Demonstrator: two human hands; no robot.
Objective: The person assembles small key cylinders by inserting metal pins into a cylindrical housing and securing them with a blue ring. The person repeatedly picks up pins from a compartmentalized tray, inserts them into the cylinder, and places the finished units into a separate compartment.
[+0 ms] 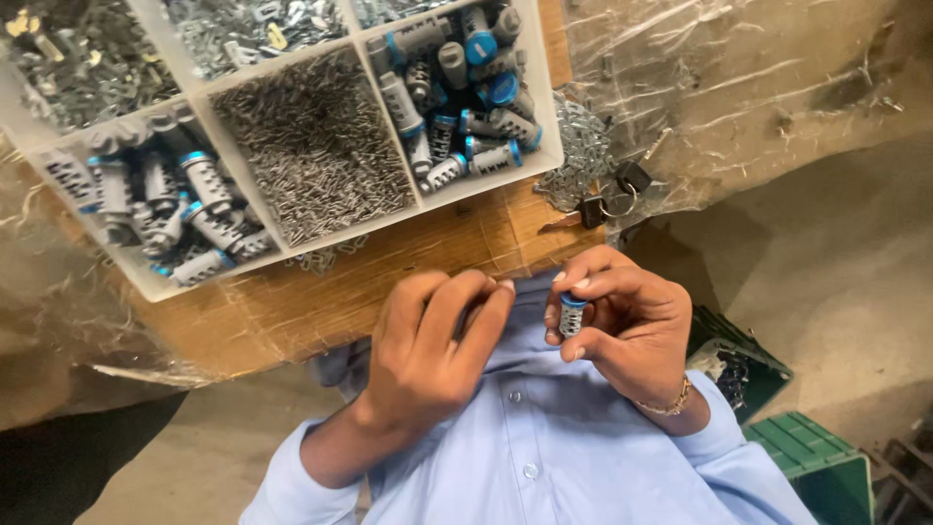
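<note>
Right hand (622,316) pinches a small blue-capped lock cylinder (571,316) upright between thumb and fingers, just off the cardboard-topped table's (292,301) near edge. Left hand (432,345) is curled narrow beside it, fingertips bunched; whether it holds anything, I can't tell. Behind sits a divided parts tray (292,238), with keys (607,199) near the table's right edge.

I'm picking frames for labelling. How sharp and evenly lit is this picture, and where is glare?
Head view: the right hand and the small metal cylinder it holds are sharp; the left hand is slightly soft; glare streaks the plastic sheet; the parts tray bends at the frame edges; lower-left floor falls dark.
</note>
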